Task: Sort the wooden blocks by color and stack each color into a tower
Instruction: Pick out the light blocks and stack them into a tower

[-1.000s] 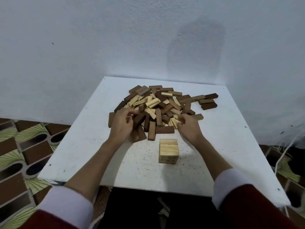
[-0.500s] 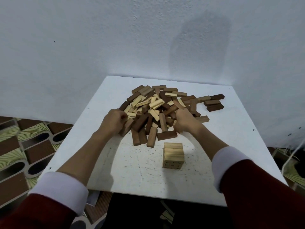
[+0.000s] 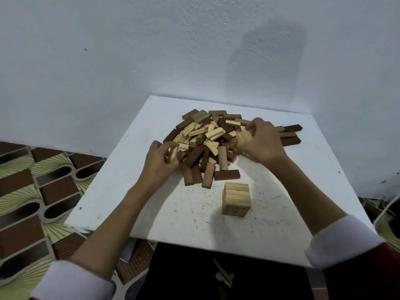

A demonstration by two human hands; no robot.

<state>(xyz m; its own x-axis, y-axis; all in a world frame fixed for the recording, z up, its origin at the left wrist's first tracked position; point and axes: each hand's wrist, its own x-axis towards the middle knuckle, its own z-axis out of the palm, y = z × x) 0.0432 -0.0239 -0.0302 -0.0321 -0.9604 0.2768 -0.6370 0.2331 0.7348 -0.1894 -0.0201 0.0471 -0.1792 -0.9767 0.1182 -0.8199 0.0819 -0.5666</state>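
A loose pile of wooden blocks (image 3: 207, 141), light, mid-brown and dark brown mixed, covers the middle of the white table (image 3: 121, 191). In front of it stands a short tower of light blocks (image 3: 236, 199). My left hand (image 3: 160, 163) is at the pile's left edge and pinches a light block (image 3: 173, 153) held upright. My right hand (image 3: 262, 141) hovers over the pile's right side, its fingers curled round light blocks (image 3: 244, 136). Three dark blocks (image 3: 291, 135) lie apart at the far right.
A white wall rises right behind the table. Patterned floor tiles (image 3: 32, 191) show to the left, past the table's edge. The table's near part beside the tower is bare and speckled. My dark lap sits under the near edge.
Both hands have lifted out of the pile's front edge. The left now holds a light block; the right has moved back and to the right with light blocks in its fingers.
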